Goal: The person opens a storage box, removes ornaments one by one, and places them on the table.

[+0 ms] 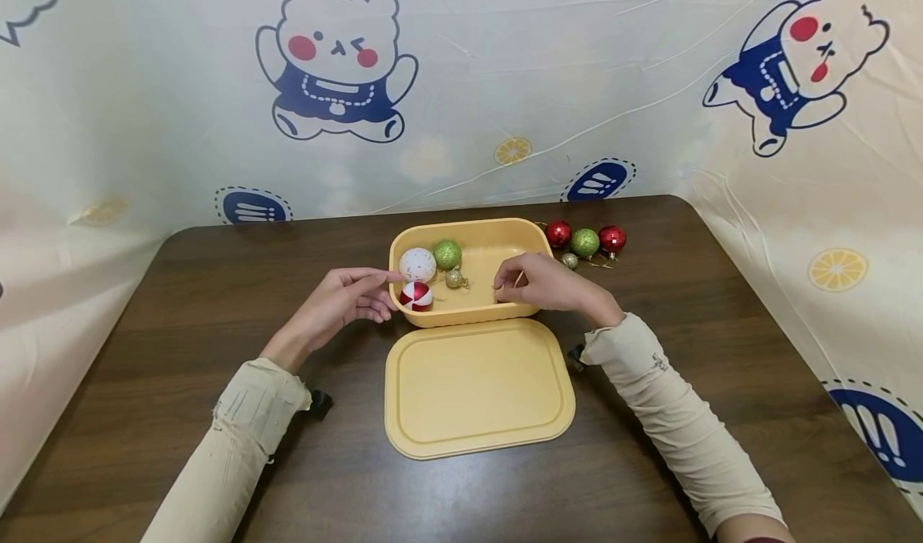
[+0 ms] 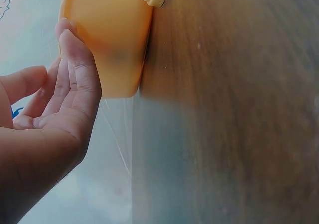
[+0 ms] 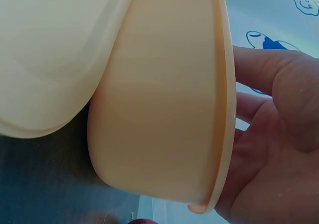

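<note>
Dark wood tabletop (image 1: 216, 303), cartoon-print backdrop behind. Yellow tub (image 1: 469, 239) was set at centre, long axis running left to right, its lid (image 1: 476, 387) laid flat just in front. Left hand (image 1: 346, 299) was spread, fingertips touching the tub's left end. Right hand (image 1: 541, 283) was held over the tub's right half, apparently pinching a thin ornament loop; what exactly could not be told. Three baubles (image 1: 585, 241) lay beyond, nearer the right hand.

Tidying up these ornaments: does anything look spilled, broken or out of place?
Nothing looks spilled or broken. Three baubles and a small gold one lie on the table outside the yellow box, whose lid lies flat in front.
</note>
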`<state>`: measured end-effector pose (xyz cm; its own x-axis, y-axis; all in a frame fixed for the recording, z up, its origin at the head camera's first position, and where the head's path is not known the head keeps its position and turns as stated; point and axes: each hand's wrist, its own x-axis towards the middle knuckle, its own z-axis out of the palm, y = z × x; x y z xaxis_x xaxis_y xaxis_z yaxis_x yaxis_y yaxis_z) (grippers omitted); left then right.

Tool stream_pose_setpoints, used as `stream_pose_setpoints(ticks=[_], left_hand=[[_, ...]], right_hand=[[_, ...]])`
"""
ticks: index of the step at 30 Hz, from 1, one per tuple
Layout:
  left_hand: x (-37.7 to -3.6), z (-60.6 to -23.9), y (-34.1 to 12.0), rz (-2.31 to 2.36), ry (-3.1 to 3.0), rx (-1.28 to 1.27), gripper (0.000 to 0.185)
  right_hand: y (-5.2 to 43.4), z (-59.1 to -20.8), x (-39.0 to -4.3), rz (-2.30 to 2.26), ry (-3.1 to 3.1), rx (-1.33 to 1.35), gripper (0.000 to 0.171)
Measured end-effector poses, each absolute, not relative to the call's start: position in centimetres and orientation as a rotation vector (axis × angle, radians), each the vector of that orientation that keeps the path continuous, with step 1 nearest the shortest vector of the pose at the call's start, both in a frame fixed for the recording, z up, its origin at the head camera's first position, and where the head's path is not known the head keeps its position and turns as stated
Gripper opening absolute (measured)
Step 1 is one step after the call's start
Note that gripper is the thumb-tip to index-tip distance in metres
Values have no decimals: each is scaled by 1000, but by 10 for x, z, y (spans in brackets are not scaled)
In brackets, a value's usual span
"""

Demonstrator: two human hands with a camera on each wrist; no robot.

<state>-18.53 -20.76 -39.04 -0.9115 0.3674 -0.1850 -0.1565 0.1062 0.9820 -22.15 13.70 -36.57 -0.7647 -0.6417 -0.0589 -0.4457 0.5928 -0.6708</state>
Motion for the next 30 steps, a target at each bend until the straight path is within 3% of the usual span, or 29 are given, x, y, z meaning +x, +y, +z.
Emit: stream_pose_setpoints(ticks=[30], left_hand=[[-186,-390,-209,1844,2008,219,47]], right_hand=[[162,-346,-227,-1028,2686,-839,15]])
